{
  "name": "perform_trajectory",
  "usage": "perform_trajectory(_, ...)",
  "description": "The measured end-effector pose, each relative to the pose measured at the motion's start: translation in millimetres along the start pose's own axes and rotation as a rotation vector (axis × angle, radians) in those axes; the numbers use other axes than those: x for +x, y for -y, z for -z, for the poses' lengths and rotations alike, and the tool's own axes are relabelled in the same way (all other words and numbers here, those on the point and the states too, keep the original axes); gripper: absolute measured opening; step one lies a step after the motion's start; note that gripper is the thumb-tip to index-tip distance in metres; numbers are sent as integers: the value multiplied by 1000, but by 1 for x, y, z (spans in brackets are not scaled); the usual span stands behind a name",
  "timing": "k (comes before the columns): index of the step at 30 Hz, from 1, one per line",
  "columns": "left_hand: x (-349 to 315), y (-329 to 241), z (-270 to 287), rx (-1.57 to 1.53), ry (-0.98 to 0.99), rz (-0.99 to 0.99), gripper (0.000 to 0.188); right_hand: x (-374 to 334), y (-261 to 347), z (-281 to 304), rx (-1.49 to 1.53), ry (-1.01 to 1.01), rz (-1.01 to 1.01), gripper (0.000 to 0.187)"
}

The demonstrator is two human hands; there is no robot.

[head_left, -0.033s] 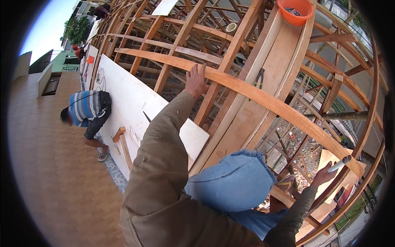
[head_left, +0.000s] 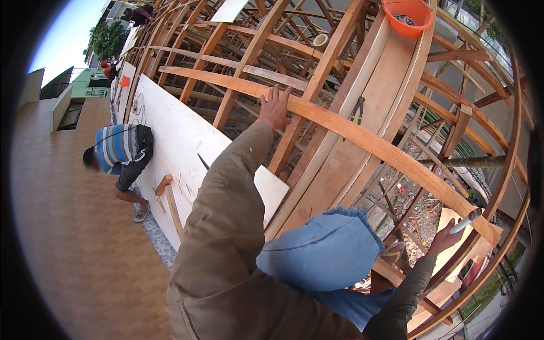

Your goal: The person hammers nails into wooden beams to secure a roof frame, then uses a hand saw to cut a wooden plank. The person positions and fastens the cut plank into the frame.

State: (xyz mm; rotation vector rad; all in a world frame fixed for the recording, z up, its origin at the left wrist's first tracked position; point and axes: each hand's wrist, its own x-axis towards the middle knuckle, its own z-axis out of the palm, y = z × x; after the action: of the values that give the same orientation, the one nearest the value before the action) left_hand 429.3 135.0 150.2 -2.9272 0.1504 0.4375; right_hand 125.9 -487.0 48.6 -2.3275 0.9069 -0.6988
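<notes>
A long curved wooden strip (head_left: 362, 135) runs from the upper left to the lower right across the frame. My left hand (head_left: 276, 109) rests against its edge near the middle, fingers spread over the wood. At the lower right, by the strip's end, my right hand (head_left: 445, 238) is closed around a pale grey tube-like tool (head_left: 464, 221) with a dark end. Its exact kind is not clear. Pliers (head_left: 357, 109) with green-marked handles lie on the wide plank (head_left: 365, 150) beyond my bent knee.
An orange bucket (head_left: 406, 28) with small metal pieces sits on the plank's far end. Wooden ribs (head_left: 317, 73) form an open framework. On the white panel (head_left: 218, 150) at left lie a wooden offcut (head_left: 164, 185) and a cord. Another person (head_left: 120, 148) bends beside it.
The view has shifted very slightly. My left hand's fingers sit a little differently on the strip, and the tool in my right hand has tilted or moved slightly.
</notes>
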Motion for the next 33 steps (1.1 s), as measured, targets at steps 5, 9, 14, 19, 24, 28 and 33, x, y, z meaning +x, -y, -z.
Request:
perform_trajectory(5, 56, 0, 0, 346, 184, -183, 98, 33, 23, -59, 42, 141, 224, 57)
perform_trajectory(9, 96, 2, -24, 340, 107, -326, 79, 54, 34, -80, -107, 267, 242, 56)
perform_trajectory(14, 106, 7, -34, 244, 216, -306, 64, 59, 99, -84, -304, 494, 165, 51)
perform_trajectory(19, 97, -9, -25, 163, 165, -454, 54, 54, 96, -62, -311, 544, 30, 41)
perform_trajectory(24, 91, -3, -6, 228, 191, -426, 54, 26, 101, -70, -245, 543, -14, 41)
perform_trajectory(28, 100, 4, 19, 201, -2, -421, 46, 11, 114, -84, -148, 397, -8, 39)
perform_trajectory(33, 137, 38, 35, 194, -128, -358, 38, 7, 154, -101, -42, 275, 8, 35)
